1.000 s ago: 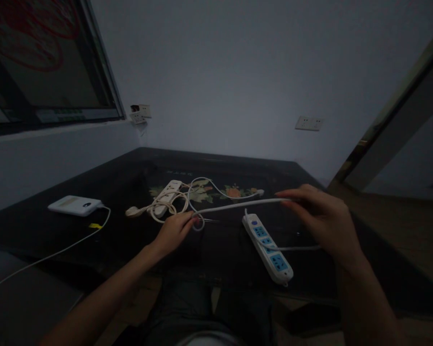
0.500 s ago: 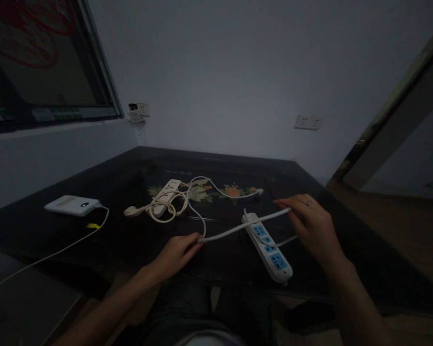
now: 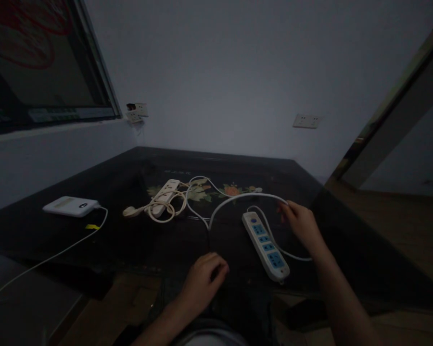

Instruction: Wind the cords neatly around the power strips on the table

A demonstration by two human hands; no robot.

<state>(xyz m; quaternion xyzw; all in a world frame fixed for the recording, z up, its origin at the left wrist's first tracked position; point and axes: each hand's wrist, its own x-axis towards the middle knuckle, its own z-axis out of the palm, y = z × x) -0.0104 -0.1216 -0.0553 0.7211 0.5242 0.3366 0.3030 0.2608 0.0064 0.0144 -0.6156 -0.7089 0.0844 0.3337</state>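
My right hand (image 3: 299, 222) pinches the white power cord (image 3: 246, 196) at the right. From those fingers the cord arches left over the black table, bends sharply near the middle and runs back to its plug (image 3: 258, 190). Another stretch of cord curves from under my right hand to the white power strip (image 3: 265, 247) with blue sockets, which lies just left of that hand. My left hand (image 3: 207, 275) is closed near the table's front edge, fingers curled and nothing seen in them, apart from the cord.
A second, cream power strip (image 3: 162, 198) lies at the left middle with its coiled cord and plug (image 3: 130, 211). Farther left is a white power bank (image 3: 70, 206) with a thin cable hanging over the table edge. Wall sockets (image 3: 306, 121) are behind the table (image 3: 216, 161).
My left hand has let go of the cord and drawn back toward me, curling. The cord between the hands went from stretched straight to a raised arch, still held by my right hand.
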